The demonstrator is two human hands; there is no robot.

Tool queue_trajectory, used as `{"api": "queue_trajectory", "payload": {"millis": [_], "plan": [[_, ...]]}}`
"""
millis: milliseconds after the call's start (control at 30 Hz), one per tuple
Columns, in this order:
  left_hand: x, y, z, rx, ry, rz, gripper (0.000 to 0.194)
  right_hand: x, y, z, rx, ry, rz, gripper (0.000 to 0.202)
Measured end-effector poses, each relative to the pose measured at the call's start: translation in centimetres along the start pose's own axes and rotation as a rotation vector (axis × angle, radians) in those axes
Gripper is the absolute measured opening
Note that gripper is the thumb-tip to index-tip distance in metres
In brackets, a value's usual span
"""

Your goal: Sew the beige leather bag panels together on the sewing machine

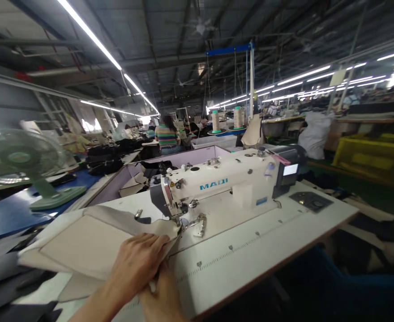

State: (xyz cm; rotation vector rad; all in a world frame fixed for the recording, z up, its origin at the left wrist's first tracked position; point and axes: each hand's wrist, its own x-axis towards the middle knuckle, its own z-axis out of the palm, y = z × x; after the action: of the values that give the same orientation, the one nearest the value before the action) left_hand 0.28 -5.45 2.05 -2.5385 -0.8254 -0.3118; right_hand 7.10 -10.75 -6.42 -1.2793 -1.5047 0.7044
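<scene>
A large beige fabric piece [86,246] with seamed panels spreads over the left of the white sewing table. Its right-hand edge runs under the presser foot of the white sewing machine [217,179]. My left hand [139,255] lies over that edge close to the needle area, fingers together and curled on the cloth. Just below it, partly covered by it, my right hand [163,290] is closed around the lower edge of the same fabric. Some of my right fingers are hidden. A metal guide [200,226] sits to the right of the presser foot.
At the left a green fan [45,192] stands on a blue surface. Dark cloth pieces [5,273] lie at the lower left. Thread cones [238,118] stand behind the machine, and a person in a striped shirt [166,136] is farther back. Yellow crates [374,154] are at the right.
</scene>
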Motion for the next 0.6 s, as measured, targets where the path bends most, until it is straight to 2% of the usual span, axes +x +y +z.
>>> {"api": "queue_trajectory", "payload": {"millis": [100,200,300,400,500,600], "plan": [[0.8,0.3,-1.0,-0.026,-0.144,0.146,0.017,0.2,-0.8,0.0,0.152,0.052,0.146,0.061],[1.7,0.6,-1.6,-0.063,-0.227,0.257,0.014,0.1,-1.0,0.1,0.238,0.06,0.182,0.048],[2.6,0.9,-1.7,-0.05,-0.271,0.322,0.017,0.6,-1.1,-0.4,0.198,0.104,0.138,0.045],[2.9,1.3,-1.3,-0.047,-0.303,0.394,0.02,1.0,-0.9,-2.2,0.124,0.083,0.019,0.044],[2.4,2.0,-0.5,-0.07,-0.331,0.453,0.022,0.6,-0.2,-4.1,0.042,0.039,-0.085,0.048],[1.5,2.8,0.6,-0.078,-0.321,0.48,0.02,-0.6,0.4,-5.2,-0.022,0.02,-0.092,0.05]]}}
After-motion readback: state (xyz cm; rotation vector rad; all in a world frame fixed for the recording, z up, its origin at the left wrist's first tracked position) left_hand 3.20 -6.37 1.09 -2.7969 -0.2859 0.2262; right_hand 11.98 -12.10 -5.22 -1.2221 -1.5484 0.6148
